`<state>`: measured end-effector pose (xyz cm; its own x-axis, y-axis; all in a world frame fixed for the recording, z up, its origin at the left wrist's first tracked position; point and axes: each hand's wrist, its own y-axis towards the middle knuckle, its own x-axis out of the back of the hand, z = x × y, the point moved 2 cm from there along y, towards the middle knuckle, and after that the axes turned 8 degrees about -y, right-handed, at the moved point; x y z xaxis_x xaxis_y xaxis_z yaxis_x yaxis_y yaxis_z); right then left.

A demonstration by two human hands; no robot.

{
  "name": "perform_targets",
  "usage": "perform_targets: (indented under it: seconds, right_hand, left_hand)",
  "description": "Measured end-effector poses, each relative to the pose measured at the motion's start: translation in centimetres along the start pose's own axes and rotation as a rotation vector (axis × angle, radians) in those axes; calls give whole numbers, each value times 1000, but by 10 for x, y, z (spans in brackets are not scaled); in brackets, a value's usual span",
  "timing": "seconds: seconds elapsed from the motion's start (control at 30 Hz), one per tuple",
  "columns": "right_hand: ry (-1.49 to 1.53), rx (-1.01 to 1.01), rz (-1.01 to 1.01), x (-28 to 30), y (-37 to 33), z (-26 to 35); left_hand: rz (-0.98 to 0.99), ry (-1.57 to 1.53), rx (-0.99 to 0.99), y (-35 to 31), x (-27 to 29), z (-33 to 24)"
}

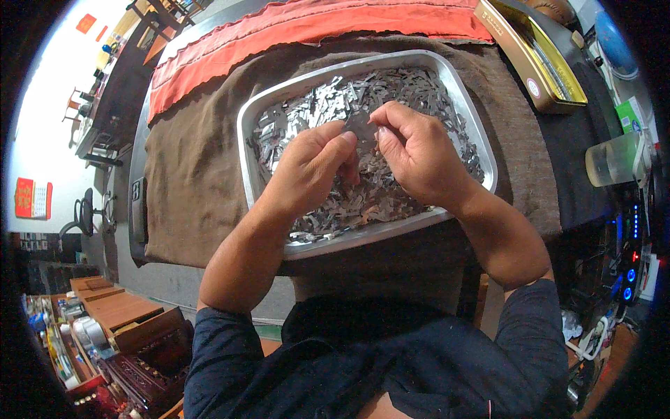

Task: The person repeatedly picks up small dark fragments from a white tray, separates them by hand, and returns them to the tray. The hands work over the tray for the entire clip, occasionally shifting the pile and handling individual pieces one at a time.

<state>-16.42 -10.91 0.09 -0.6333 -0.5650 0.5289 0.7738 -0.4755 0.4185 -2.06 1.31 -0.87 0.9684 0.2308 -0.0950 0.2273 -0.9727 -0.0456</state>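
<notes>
A metal tray (246, 136) lies before me, heaped with small flat grey metal strips (331, 98), some shiny and some dull. Over its middle, my left hand (314, 160) is closed, thumb against curled fingers, at the left edge of a thin dark grey metal sheet piece (360, 127). My right hand (419, 150) is also closed, its thumb and forefinger pinched at the right side of the same piece. The fingertips partly cover the piece, so its full outline is hidden. Both wrists cross the tray's near side.
Brown cloth (195, 167) spreads under the tray, with a red cloth (230, 59) along the far edge. A long gold tin box (534, 59) stands at the far right. A clear plastic jug (611, 162) is at the right, and a dark phone (138, 209) at the left edge.
</notes>
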Motion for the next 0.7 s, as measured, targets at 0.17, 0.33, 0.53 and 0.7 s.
perform_targets:
  seconds: [0.17,0.33,0.53,0.7]
  right_hand:
    - [-3,3,1,0,0,0]
    - [92,-127,-1,0,1,2]
    - [122,-139,143,1,-3,6]
    - [45,-143,101,2,1,2]
  left_hand:
    - [-6,-5,2,-1,0,1]
    - [4,19,-8,0,1,1]
    - [21,66,4,-1,0,0]
    - [26,41,-6,-1,-2,0]
